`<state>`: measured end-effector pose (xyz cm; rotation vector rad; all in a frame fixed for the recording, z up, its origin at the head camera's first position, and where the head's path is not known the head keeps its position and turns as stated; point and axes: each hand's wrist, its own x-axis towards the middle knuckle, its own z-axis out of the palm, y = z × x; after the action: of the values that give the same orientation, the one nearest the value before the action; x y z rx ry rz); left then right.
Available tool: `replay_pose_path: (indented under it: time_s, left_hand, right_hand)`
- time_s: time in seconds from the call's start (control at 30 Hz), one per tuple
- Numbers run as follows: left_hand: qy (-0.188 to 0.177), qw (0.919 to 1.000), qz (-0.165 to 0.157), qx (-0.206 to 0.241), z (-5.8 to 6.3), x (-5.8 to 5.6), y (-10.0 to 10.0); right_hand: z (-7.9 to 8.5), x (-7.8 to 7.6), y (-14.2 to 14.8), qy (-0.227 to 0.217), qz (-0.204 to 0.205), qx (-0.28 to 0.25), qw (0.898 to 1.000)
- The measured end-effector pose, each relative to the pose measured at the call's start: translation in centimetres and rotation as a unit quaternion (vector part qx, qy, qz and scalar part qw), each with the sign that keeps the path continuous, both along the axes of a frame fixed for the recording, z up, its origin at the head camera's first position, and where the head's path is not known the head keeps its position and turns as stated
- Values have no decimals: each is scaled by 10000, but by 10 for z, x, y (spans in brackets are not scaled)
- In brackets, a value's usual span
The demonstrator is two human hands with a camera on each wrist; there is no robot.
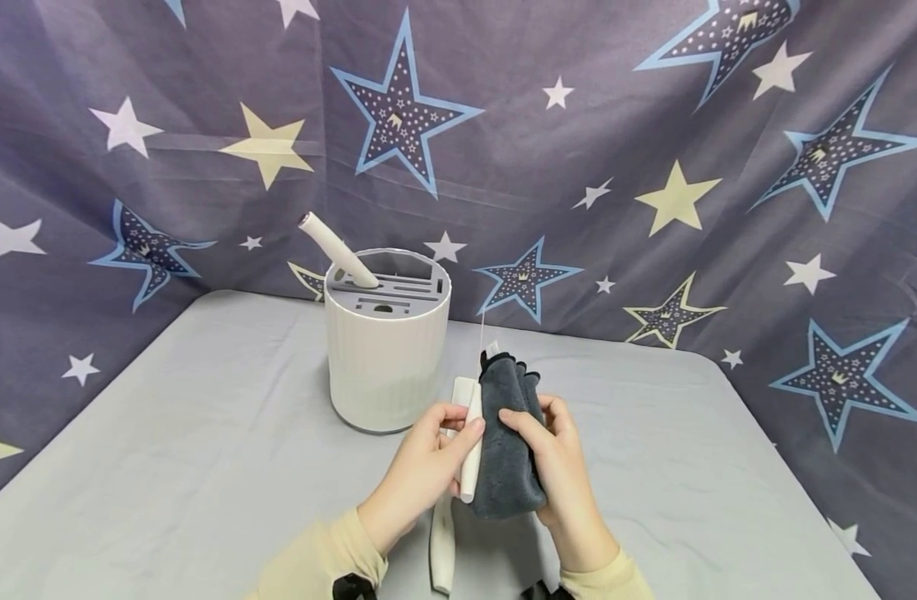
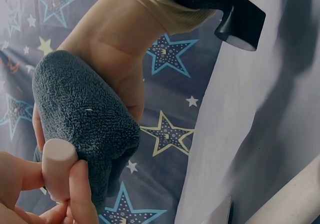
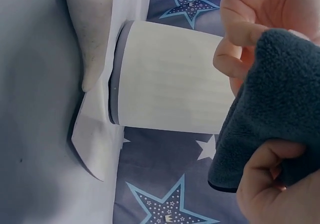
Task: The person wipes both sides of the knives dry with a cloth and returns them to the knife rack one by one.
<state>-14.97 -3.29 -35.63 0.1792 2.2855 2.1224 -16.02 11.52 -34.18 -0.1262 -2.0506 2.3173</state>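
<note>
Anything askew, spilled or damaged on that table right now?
The white handle in the cylindrical holder leans well to the left instead of standing upright, so it looks askew. I see no spill or damage.

Open table (image 1: 691,458) runs wide to the right of the right hand (image 1: 559,454) and to the left of the knife block (image 1: 387,358), room for a hand to pass on either flank; star-patterned curtain (image 1: 616,125) walls off the back. Middle is crowded: left hand (image 1: 428,454) with upright knife (image 1: 471,442), dark cloth (image 1: 507,442) just beside it, and a second knife (image 1: 443,546) lying on the table below, its handle blocking the low way between the forearms. Above the block, a slanted handle (image 1: 338,250) obstructs the left side; slots approachable from upper right.
</note>
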Motion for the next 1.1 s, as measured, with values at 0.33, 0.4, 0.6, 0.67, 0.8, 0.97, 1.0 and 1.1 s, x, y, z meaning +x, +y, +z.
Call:
replay_pose_path:
  time_s: [0.33,0.4,0.6,0.67,0.8,0.97,1.0,1.1]
  left_hand:
    - [58,9998,-179,117,-3,4,2]
    - [42,9997,-206,146,-3,6,2]
    - [16,9996,-221,184,-1,7,3]
    - [8,9996,-216,200,1,7,3]
    - [-7,9995,-216,239,3,7,4]
    - [-20,9998,-147,125,3,8,2]
    - [-14,9999,-119,92,3,8,2]
    - [32,10000,-43,36,3,7,1]
  right_hand:
    - [-1,-6,0,-3,-86,-55,9999]
    - [0,-6,1,-3,-95,-91,9999]
    - [2,-10,3,8,-116,-278,9995]
    - [3,-11,5,19,-119,-322,9994]
    - [4,-12,6,33,-127,-363,9993]
    - [3,-10,4,46,-161,-224,9996]
    - [3,-10,4,57,-168,-163,9997]
    - [2,-9,2,107,-179,22,9998]
